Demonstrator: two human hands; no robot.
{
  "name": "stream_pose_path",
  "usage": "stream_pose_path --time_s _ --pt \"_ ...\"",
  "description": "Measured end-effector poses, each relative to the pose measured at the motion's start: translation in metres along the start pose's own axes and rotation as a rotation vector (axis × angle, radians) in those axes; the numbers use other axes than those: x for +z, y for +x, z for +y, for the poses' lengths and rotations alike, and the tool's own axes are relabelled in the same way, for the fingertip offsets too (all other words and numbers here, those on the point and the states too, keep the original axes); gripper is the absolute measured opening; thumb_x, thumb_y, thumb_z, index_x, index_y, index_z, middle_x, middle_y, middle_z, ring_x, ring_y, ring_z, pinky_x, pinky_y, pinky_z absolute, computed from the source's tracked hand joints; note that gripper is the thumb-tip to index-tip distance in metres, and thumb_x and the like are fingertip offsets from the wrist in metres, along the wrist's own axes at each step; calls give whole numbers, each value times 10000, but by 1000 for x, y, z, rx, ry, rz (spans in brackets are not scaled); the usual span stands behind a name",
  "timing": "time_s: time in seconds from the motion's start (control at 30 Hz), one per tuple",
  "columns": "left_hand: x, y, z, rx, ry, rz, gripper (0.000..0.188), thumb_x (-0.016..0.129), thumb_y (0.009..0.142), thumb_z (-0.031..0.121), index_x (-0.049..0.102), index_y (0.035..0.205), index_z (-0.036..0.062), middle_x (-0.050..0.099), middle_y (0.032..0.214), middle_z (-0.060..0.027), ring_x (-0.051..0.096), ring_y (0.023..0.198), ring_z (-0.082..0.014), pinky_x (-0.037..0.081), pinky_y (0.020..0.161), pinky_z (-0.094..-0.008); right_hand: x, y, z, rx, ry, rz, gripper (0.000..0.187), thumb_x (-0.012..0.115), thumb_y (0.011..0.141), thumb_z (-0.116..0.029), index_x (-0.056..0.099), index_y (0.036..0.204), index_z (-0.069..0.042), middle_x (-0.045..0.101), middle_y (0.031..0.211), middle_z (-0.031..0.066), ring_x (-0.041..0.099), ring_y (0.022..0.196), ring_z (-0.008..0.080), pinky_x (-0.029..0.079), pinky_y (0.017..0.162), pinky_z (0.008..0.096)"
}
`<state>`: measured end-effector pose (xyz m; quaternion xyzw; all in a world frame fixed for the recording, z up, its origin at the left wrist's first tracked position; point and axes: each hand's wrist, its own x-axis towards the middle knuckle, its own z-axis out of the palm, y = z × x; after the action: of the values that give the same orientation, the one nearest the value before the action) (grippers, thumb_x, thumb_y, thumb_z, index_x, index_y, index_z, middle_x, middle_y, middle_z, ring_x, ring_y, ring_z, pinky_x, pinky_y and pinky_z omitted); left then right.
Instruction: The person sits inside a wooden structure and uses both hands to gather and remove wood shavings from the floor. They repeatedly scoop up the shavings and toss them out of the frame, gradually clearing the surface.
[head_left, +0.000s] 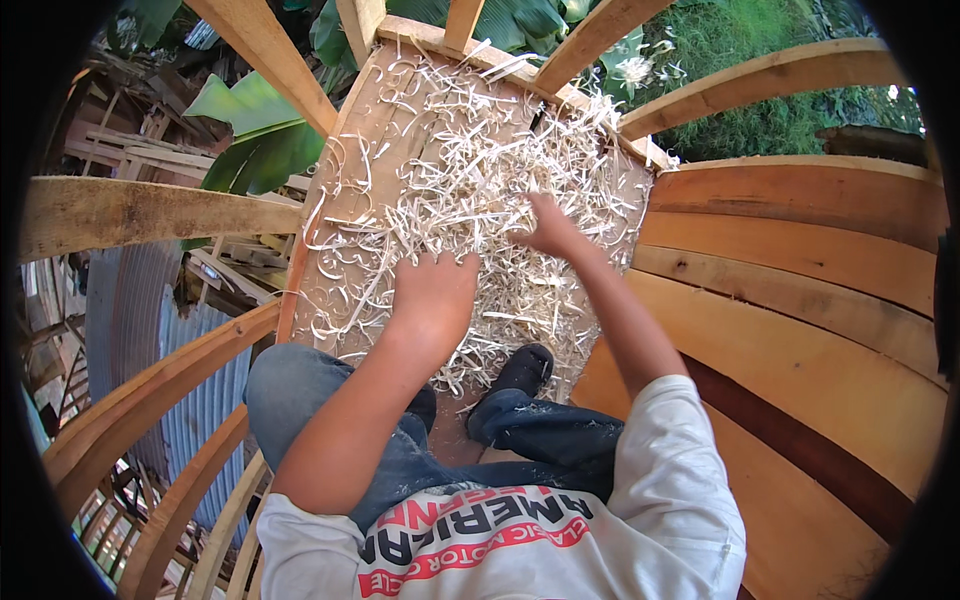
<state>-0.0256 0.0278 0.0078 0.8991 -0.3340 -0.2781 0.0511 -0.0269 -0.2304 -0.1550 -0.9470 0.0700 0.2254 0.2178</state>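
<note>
A heap of pale wood shavings (470, 190) covers a wooden floor board (385, 110) in front of me. My left hand (432, 292) rests palm down on the near part of the heap, fingers spread into the curls. My right hand (550, 230) reaches further in, its fingers buried in the shavings near the middle. Whether either hand has gathered any shavings is hidden. My legs in blue jeans (300, 385) and a black shoe (522, 368) are below the heap.
Planked wooden wall (800, 300) curves along the right. Curved wooden ribs (150, 210) stand open at left and top, with corrugated metal sheet (130, 300) and green leaves (250, 130) beyond them.
</note>
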Motion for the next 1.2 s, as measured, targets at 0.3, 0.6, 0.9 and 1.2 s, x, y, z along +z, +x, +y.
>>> stream_pose_path --time_s 0.3,0.6,0.9,1.2 --pt "-6 5 4 -27 13 36 396 644 834 119 558 1220 108 656 1003 -110 650 964 -295 474 824 -479 131 -47 -23 154 -20 73 563 748 713 -140 586 1252 -110 511 1297 210 602 1045 382 543 827 479" --pt "-12 24 -10 -137 88 24 349 603 841 89 576 1188 104 662 1016 -107 661 973 -295 496 815 -471 58 -67 7 234 669 -17 286 790 789 -90 670 1009 47 680 932 130 669 756 178 548 533 316" --pt "-12 26 -17 -109 42 32 327 612 830 83 577 1155 87 662 991 -131 670 944 -308 499 801 -468 -125 -95 16 247 1198 29 101 726 844 -55 654 915 -64 672 893 36 632 796 107 512 639 255" --pt "-9 26 -20 -100 15 40 329 613 815 67 580 1142 85 658 999 -123 667 948 -309 498 805 -471 -180 -113 18 -16 1512 703 123 666 866 13 639 970 -47 654 910 30 647 748 119 563 631 266"
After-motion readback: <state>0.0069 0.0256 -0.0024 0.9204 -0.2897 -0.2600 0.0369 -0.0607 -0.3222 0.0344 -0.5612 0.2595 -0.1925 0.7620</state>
